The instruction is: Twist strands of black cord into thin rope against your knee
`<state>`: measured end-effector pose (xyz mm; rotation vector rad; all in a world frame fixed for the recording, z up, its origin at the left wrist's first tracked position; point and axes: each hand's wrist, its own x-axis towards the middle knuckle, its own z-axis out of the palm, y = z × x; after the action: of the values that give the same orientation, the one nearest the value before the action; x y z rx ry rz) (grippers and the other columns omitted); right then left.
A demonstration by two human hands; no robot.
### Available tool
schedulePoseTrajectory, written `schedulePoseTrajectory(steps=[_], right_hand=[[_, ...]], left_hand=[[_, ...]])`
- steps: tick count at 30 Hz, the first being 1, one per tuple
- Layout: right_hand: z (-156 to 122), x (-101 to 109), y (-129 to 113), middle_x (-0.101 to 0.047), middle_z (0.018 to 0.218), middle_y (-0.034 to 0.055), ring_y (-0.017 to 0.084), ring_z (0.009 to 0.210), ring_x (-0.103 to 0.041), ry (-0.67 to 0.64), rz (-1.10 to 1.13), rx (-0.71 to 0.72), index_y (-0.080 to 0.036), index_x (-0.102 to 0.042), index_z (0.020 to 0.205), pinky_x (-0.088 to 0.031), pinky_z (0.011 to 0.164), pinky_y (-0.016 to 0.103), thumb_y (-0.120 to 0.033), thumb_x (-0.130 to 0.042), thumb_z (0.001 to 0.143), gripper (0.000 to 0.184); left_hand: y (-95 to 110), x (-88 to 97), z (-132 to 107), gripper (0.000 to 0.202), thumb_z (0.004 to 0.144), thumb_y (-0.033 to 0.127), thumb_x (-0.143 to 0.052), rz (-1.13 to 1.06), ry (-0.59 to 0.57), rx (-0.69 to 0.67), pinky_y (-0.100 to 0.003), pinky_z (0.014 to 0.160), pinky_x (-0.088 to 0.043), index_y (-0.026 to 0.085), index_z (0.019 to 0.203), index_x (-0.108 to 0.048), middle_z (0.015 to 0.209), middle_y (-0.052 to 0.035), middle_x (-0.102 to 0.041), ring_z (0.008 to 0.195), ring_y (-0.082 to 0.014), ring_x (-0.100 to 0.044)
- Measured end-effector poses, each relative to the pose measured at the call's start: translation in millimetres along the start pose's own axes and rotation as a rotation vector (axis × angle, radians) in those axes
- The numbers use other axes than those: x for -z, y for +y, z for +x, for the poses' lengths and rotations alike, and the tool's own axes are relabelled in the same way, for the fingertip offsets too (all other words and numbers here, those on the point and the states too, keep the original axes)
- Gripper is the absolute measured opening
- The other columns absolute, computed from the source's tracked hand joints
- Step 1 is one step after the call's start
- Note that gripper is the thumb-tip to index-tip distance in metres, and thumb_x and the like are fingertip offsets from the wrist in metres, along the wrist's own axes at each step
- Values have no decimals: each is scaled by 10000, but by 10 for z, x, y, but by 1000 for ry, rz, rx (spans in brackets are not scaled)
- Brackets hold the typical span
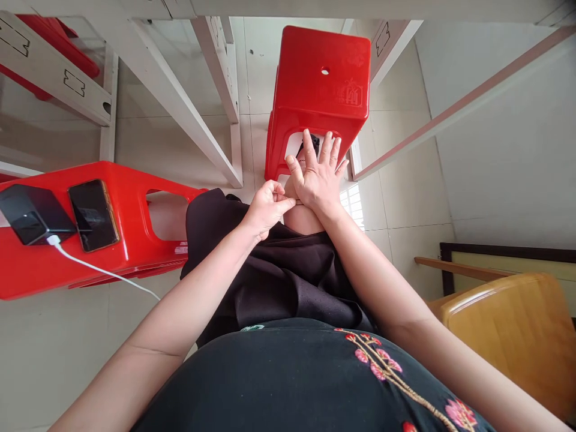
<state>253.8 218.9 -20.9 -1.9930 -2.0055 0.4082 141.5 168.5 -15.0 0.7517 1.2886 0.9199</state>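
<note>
1 curled left hand (pixel 266 207), its hold unclear, sat just beside 1 open, splayed right hand (pixel 318 180) at 1 bare knee (pixel 302 220).

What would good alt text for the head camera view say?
A person's right hand spreads open over a bare knee; the left hand curls close by, its grip unclear. A red stool stands ahead; a second stool at left holds a phone and a dark device.

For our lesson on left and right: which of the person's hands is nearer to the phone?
Left. The left hand is to the right of the phone in the picture; the right hand is farther to its right.
</note>
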Motion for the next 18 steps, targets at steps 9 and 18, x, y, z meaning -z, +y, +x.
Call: schedulePoseTrajectory(steps=[9,18], right_hand=[[162,-29,-90,-139,1543,98,347,1419,-10,105,-116,44,-294,-223,1455,-13,1024,702,-664,-178,867,696],[340,-28,-29,-88,1554,88,346,1419,17,122,-124,-32,-281,-247,1446,-2,1032,692,-655,-130,871,697]], left_hand=[[45,52,31,273,659,51,-601,-20,6,86,-176,404,-155,203,717,-381,574,71,-375,461,-37,-321],[105,35,130,269,670,68,-623,-15,-66,109,-177,403,-168,201,710,-393,573,64,-374,463,-41,-327]])
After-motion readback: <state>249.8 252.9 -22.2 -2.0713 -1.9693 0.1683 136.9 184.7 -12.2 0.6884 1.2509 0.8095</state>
